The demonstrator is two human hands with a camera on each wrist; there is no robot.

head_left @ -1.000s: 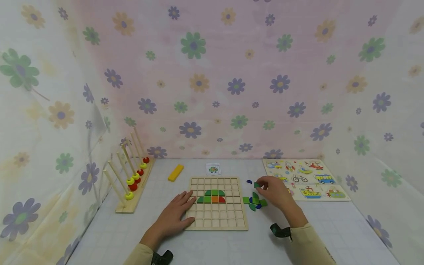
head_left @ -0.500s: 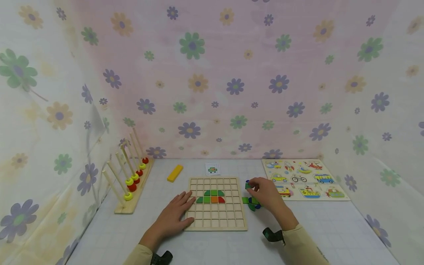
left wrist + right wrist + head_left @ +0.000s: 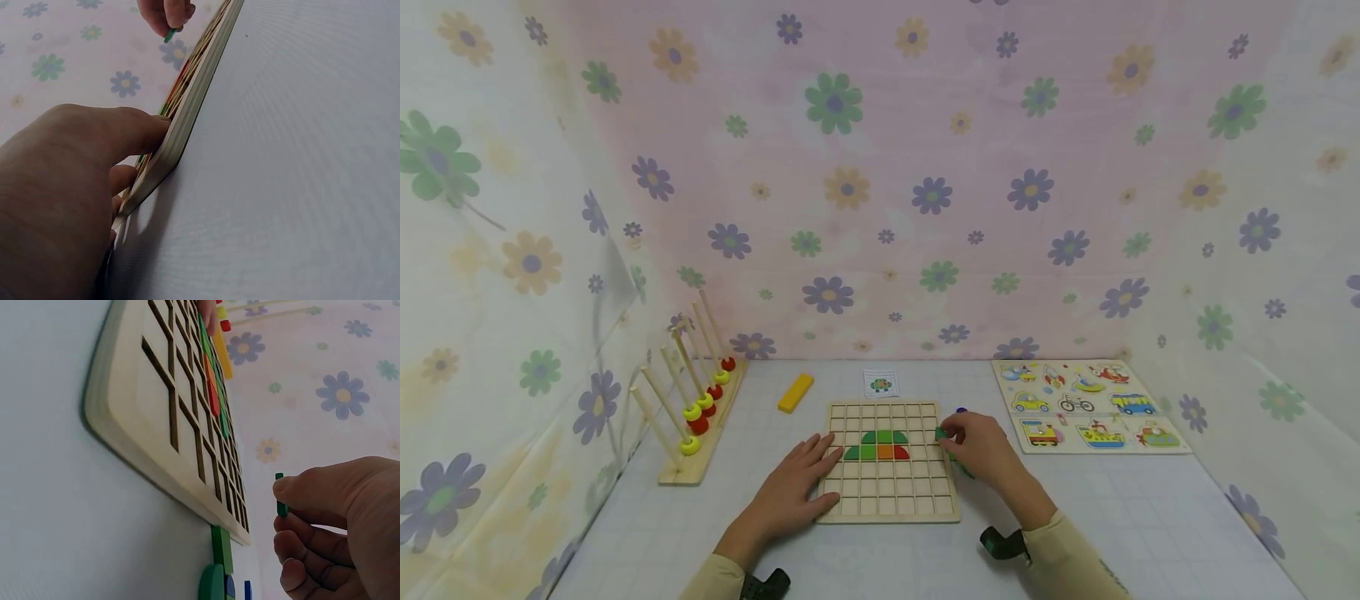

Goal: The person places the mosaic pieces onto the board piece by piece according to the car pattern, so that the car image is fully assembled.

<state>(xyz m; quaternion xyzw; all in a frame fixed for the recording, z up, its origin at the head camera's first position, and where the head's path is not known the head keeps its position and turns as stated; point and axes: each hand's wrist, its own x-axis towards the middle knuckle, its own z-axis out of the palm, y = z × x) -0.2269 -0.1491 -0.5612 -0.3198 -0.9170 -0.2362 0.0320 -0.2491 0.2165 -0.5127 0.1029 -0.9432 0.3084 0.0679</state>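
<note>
A wooden grid board (image 3: 889,505) lies flat on the table. Set into its cells are green pieces (image 3: 884,436), an orange square (image 3: 886,452) and a red quarter-round piece (image 3: 902,452). My left hand (image 3: 792,486) rests on the board's left edge with fingers spread, its thumb (image 3: 150,131) on the frame. Between thumb and fingers, my right hand (image 3: 987,450) pinches a small green piece (image 3: 282,497), held above the board's right edge. Below that hand lie loose pieces, among them a green square block (image 3: 221,548) and a green curved piece (image 3: 211,584), partly hidden in the head view.
A picture card (image 3: 881,383) with a small turtle-like pattern lies behind the board. To its left are a yellow block (image 3: 796,392) and a peg stand (image 3: 683,473) with red and yellow beads. A picture puzzle board (image 3: 1078,421) lies at the back right.
My right hand has moved left and nearer with the green piece, from beside the loose pieces to the board's right edge. The left hand stays on the board.
</note>
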